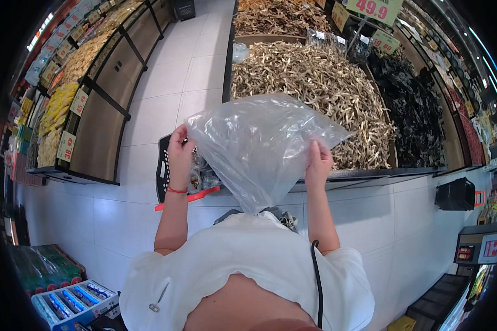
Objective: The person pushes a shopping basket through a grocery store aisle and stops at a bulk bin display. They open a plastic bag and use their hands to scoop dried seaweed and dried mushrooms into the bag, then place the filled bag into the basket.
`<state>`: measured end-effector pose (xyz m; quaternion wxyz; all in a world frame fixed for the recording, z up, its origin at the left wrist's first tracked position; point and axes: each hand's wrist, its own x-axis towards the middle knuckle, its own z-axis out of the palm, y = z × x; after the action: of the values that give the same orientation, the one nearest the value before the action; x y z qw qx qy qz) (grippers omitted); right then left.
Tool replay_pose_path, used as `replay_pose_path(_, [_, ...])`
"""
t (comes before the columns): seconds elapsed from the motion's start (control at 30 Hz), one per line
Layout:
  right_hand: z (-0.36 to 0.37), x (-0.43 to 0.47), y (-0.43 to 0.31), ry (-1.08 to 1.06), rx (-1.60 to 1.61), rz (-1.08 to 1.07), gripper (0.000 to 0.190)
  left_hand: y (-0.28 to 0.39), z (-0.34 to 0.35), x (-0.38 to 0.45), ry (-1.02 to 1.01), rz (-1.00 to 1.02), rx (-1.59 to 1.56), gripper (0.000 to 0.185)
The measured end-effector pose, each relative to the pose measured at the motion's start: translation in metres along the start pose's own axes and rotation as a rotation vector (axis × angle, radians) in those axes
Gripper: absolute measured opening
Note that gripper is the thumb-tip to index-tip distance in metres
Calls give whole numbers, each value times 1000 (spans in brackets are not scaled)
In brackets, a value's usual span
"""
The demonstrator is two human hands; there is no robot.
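A large clear plastic bag (256, 136) is spread out in front of my chest, and no contents show inside it. My left hand (180, 145) pinches its upper left corner. On the other side, my right hand (319, 161) grips the bag near its right edge, thumb against the film. The lower end narrows toward my white shirt. Behind the bag lies a bin of dried, shredded brown food, perhaps dried mushrooms (298, 70), partly hidden by the film. Below my left wrist, a black shopping basket (162, 165) with a red handle (199, 198) holds bagged goods.
Dark dried food, perhaps black fungus (410, 111), fills the bin at the right. A shelf of yellow-packed goods (58, 107) lines the left aisle. A black basket (455, 194) stands on the right floor. Cartons of drinks (74, 302) sit at the lower left.
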<state>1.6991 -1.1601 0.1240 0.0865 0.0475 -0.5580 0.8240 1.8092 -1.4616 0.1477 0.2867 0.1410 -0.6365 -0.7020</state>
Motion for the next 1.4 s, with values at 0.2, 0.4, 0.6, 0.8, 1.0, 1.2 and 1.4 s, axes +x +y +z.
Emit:
replay_pose_path(0.2, [-1, -56, 19, -63, -367, -212, 14, -16, 37, -39, -115, 241, 451, 51])
replay_pose_path(0.4, [-39, -62, -43, -36, -500, -389, 12, -14, 65, -55, -224, 128, 332, 58])
replay_pose_path(0.6, [-84, -82, -82, -235, -589, -558, 16, 16, 155, -90, -767, -420, -113, 54])
replay_pose_path(0.8, [-173, -86, -119, -563, -664, -594, 23, -3, 284, -146, -942, -697, -528, 52])
replay_pose_path(1.0, [-294, -84, -157, -445, -844, -490, 24, 5, 404, -200, -1254, -494, -141, 34])
replay_pose_path(1.2, [-369, -88, -168, -253, -942, -381, 36, 26, 471, -256, -1447, -214, 89, 46])
replay_pose_path(1.4, [-387, -69, -192, -183, -498, 67, 47, 29, 503, -275, -1495, 215, 278, 41])
